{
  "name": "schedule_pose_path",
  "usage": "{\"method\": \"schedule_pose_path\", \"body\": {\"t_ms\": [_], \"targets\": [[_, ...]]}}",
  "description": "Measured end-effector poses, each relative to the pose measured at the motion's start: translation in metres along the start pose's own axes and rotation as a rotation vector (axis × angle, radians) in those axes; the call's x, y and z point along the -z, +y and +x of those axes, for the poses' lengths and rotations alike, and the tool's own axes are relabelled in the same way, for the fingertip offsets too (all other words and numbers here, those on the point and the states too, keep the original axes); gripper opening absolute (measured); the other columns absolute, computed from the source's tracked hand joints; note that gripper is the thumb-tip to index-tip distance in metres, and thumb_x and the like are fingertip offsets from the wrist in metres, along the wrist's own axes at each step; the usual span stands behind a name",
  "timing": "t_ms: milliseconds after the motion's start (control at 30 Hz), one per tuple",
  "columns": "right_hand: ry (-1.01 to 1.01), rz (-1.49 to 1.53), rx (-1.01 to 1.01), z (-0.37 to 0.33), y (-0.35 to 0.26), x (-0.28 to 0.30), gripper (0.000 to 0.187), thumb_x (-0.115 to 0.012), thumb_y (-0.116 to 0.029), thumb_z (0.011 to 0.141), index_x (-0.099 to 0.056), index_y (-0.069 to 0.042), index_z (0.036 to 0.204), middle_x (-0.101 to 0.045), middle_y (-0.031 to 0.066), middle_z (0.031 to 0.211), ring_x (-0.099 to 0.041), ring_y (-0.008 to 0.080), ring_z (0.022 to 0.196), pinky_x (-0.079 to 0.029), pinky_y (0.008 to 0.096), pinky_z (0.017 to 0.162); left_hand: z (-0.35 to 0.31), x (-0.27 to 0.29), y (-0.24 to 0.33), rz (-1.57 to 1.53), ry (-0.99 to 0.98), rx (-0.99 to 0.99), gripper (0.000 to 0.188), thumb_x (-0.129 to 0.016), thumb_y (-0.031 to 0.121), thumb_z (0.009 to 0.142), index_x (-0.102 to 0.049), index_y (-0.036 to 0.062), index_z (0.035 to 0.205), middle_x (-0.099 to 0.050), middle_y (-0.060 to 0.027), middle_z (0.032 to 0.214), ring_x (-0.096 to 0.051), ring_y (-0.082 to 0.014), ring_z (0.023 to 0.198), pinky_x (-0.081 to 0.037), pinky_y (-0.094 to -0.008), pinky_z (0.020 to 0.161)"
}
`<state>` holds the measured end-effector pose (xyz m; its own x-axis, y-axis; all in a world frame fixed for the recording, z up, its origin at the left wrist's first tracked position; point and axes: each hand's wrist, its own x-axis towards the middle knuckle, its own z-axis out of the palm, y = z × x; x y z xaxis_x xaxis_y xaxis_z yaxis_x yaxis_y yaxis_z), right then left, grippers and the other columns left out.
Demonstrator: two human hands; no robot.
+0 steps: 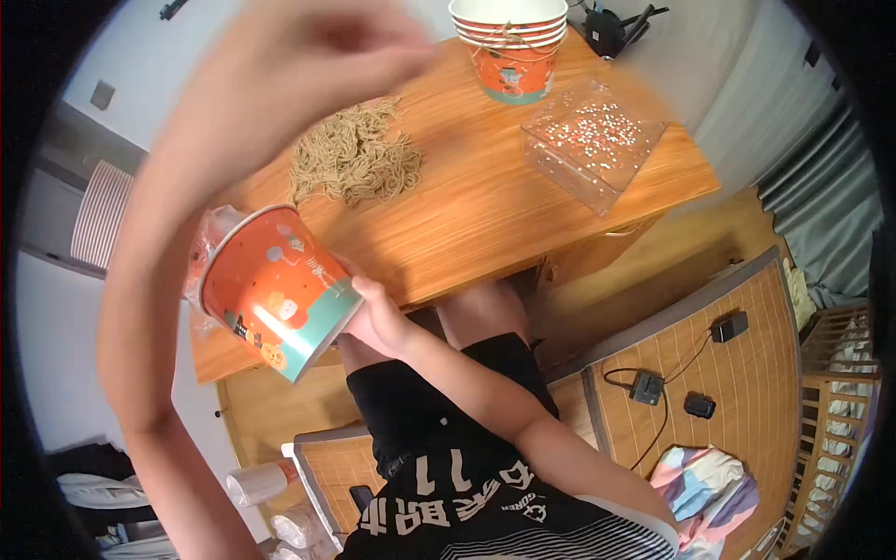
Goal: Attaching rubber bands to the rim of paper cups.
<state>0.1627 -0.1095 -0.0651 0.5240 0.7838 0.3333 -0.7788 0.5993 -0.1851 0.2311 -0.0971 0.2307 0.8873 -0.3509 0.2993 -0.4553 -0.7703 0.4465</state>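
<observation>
An orange paper bucket (271, 280) with a teal base and cartoon prints is tilted at the table's near left, its mouth toward the upper left. My right hand (378, 322) grips it near the base, thumb on the outer wall and other fingers mostly hidden. High over the table, my left hand (341, 56) is raised and smeared by motion; its fingers seem curled, but what they hold, if anything, cannot be made out. Beneath that arm lies a loose pile of tan twine cords (355, 154).
Nested matching buckets (513, 70) with twine handles stand at the far edge. A clear plastic box (597, 140) with small shiny beads sits at the right. Clear plastic wrap (217, 224) is behind the held bucket. More stacked buckets (103, 215) show at far left.
</observation>
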Motion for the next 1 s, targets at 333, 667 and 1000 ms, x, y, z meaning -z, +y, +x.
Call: {"method": "schedule_pose_path", "body": {"t_ms": [333, 667, 1000], "targets": [[0.069, -0.43, 0.231, -0.024, 0.01, -0.009, 0.09, -0.065, -0.035, 0.085, -0.016, -0.001, 0.152, -0.024, 0.0153, 0.156, -0.02, 0.0261, 0.146, -0.014, 0.039, 0.119, 0.158, -0.188, -0.034, 0.312, -0.252, -0.138, 0.015, -0.068, 0.018, 0.075, -0.076, 0.012, 0.087, -0.072, -0.0105, 0.08, -0.07, -0.0248, 0.076, -0.055, -0.037, 0.075], [0.146, -1.194, 0.715, -0.052, -0.034, -0.041, 0.104, -0.08, -0.034, 0.071, -0.021, 0.004, 0.148, -0.027, 0.0272, 0.151, -0.029, 0.0364, 0.141, -0.025, 0.0447, 0.116, 0.024, -0.003, 0.028, 0.306, 0.281, 0.057, 0.038, -0.061, 0.034, 0.092, -0.072, -0.0018, 0.099, -0.072, -0.0126, 0.085, -0.067, -0.0186, 0.077, -0.052, -0.0325, 0.071], [0.137, -2.086, 1.095, -0.031, 0.002, -0.084, 0.065, -0.083, -0.032, 0.069, -0.057, -0.021, 0.127, -0.039, 0.0226, 0.146, -0.04, 0.0494, 0.13, -0.036, 0.0615, 0.101, -0.207, -0.018, -0.019, -0.065, 0.658, 0.284, 0.022, -0.057, 0.015, 0.096, -0.069, -0.0027, 0.104, -0.068, -0.0053, 0.088, -0.059, -0.0093, 0.08, -0.048, -0.0244, 0.073]]}}
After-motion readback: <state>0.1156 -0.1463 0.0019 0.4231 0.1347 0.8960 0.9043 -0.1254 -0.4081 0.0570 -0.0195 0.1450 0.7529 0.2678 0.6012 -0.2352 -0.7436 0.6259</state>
